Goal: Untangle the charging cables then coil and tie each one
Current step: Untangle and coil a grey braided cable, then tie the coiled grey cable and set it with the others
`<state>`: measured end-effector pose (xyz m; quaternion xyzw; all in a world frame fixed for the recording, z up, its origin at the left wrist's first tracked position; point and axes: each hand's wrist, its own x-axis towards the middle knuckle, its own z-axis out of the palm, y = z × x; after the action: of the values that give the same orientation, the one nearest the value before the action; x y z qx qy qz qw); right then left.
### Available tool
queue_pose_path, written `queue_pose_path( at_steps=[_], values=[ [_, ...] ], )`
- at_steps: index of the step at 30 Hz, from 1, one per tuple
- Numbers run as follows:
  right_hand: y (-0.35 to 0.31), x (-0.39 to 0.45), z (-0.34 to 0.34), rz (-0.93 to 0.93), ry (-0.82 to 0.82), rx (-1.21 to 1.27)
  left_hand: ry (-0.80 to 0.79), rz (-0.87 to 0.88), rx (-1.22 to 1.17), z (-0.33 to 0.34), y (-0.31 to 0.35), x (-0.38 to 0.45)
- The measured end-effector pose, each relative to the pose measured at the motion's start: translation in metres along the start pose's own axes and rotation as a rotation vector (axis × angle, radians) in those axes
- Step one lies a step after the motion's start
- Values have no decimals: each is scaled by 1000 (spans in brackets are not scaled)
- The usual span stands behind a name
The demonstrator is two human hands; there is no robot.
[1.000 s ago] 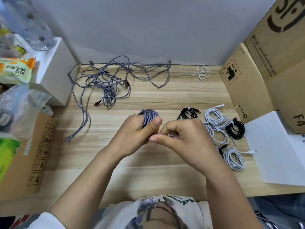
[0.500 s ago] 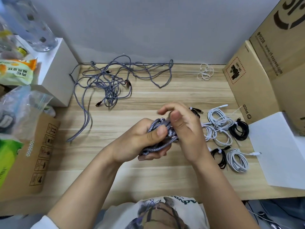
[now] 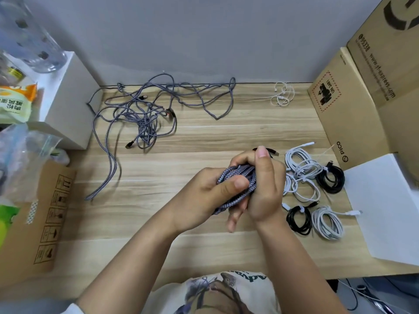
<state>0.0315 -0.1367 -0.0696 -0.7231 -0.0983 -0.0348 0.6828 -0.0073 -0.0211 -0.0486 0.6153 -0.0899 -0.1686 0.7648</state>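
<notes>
A coiled grey braided cable (image 3: 235, 184) sits between both hands above the wooden desk (image 3: 158, 223). My left hand (image 3: 204, 198) grips the coil from the left, its thumb pressed across the strands. My right hand (image 3: 264, 186) wraps round the coil's right side, fingers curled over the top. A tangle of grey braided cables (image 3: 140, 116) lies at the back left of the desk. On the right lie tied coils: white ones (image 3: 302, 164) (image 3: 327, 223) and black ones (image 3: 331, 180) (image 3: 299, 219).
White earphones (image 3: 281, 96) lie at the back. Cardboard boxes (image 3: 353, 105) stand on the right, and a white sheet (image 3: 385, 207) lies beside them. A white box (image 3: 65, 96), snack bags and a flat cardboard box (image 3: 38, 223) crowd the left side.
The coil was turned over and lowered between the hands. My right hand went from pinching near the coil to wrapping round its right side. The view shifted slightly left.
</notes>
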Motion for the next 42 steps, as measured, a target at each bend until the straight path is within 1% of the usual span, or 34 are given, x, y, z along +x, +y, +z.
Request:
queue_pose_path(
  at_steps=[2,3,4,6,8,10,12,13,14,15,17,19,20,21,23,25,26,28,30,32,38,40,42],
  values=[
    [7,6,-5,-125,31,-118,127,8,57,-2,-4,3],
    [9,10,-8,-186,50,-191,170,9,71,-5,-5,6],
    [9,13,-10,-231,61,-244,180,6,73,-7,-4,7],
    [11,22,-13,-291,35,-295,116,-34,48,-12,3,13],
    [13,29,-13,-344,-36,-320,32,-110,60,-19,9,21],
    [15,37,-12,-390,-128,-326,-76,-190,60,-25,9,29],
    [19,49,-11,-439,-258,-297,-193,-240,15,-28,6,36],
    [22,58,-11,-470,-333,-265,-222,-248,-7,-29,4,41],
    [24,66,-12,-493,-402,-249,-216,-247,-20,-28,2,43],
    [27,75,-13,-500,-455,-241,-172,-249,-36,-26,0,48],
    [35,98,-16,-422,-550,-217,-15,-242,-81,-23,-8,62],
    [45,121,-13,-219,-647,-113,140,-215,-103,-22,-16,75],
    [53,135,-12,-104,-666,-53,204,-209,-95,-24,-20,82],
    [63,150,-12,-19,-650,-37,256,-211,-77,-27,-23,89],
    [92,183,-17,87,-524,-180,316,-228,-29,-33,-28,96],
    [130,216,-33,182,-332,-515,340,-242,-2,-38,-31,99],
    [149,230,-42,266,-262,-681,345,-245,3,-40,-33,100],
    [178,246,-63,445,-202,-903,353,-248,8,-43,-35,101],
    [197,250,-76,532,-210,-1002,360,-252,16,-45,-37,103],
    [205,249,-84,523,-215,-1028,359,-248,19,-46,-37,103],
    [198,240,-86,366,-171,-1100,363,-232,3,-47,-35,98],
    [188,235,-83,275,-85,-1057,375,-225,0,-48,-33,93],
    [176,230,-82,160,58,-919,387,-205,-1,-48,-31,86]
  ],
)
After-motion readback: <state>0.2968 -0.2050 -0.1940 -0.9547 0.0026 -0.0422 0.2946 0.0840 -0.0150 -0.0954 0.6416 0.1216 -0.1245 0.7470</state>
